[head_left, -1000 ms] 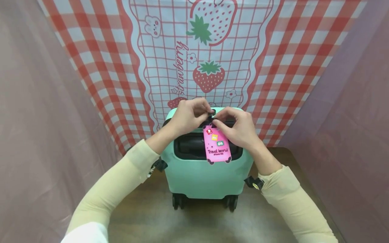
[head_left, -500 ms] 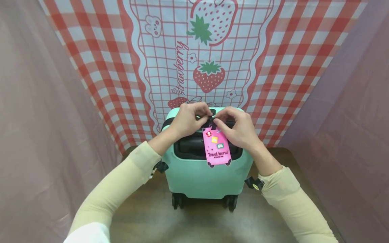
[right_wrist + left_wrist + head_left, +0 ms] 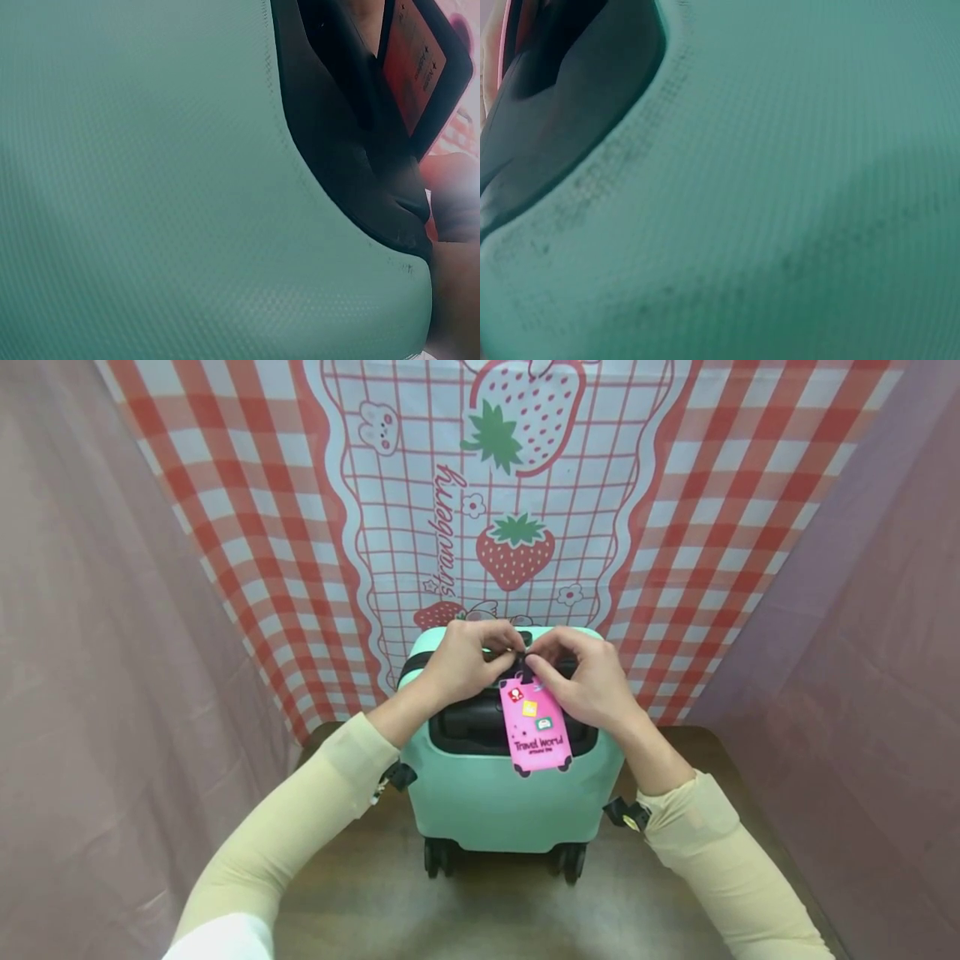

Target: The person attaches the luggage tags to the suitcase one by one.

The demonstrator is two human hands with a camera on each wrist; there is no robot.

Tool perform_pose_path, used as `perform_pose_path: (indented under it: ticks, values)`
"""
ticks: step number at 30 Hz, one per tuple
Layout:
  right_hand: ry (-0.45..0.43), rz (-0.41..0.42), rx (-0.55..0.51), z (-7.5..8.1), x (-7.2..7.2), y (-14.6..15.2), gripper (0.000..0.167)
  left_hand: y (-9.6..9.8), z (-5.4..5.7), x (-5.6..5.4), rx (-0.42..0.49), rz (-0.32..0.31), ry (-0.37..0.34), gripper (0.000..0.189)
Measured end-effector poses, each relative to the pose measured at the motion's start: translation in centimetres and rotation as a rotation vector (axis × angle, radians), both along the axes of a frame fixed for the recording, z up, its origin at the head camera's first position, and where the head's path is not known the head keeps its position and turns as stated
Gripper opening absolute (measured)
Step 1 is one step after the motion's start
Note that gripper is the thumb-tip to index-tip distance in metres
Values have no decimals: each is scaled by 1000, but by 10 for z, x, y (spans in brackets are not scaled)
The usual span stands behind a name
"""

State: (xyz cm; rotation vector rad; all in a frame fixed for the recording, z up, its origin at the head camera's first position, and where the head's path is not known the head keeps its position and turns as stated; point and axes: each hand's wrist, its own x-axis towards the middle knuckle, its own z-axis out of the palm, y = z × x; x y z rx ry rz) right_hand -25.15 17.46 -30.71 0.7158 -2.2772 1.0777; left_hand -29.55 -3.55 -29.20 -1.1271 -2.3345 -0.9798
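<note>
A pink luggage tag (image 3: 536,739) printed "Travel World" hangs in front of a mint-green suitcase (image 3: 517,810) by a short black strap (image 3: 527,675). My left hand (image 3: 468,662) pinches the strap's upper part between thumb and fingers, close to the suitcase's top handle. Right beside it, my right hand (image 3: 588,677) grips the strap just above the tag. The fingertips nearly meet and hide most of the strap and its fastening. From the right wrist, the back of the tag shows a printed label (image 3: 412,71). The left wrist view is mostly suitcase shell (image 3: 780,187).
The suitcase stands on its black wheels (image 3: 573,862) on a brown wooden table (image 3: 450,914). A strawberry-print checked cloth (image 3: 517,468) hangs behind it. Pinkish curtains (image 3: 135,652) enclose both sides. Below the hands lies a black handle recess (image 3: 468,722).
The tag has dropped slightly and hangs lower on its strap. My left hand has come down a little toward the strap; the right hand has barely moved.
</note>
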Motion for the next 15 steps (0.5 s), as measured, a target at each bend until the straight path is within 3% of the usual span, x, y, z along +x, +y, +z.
perform_pose_path:
  ticks: [15]
  values:
    - [-47, -11, -48, 0, 0, 2, 10, -2, -2, -1, 10, -51, 3, 9]
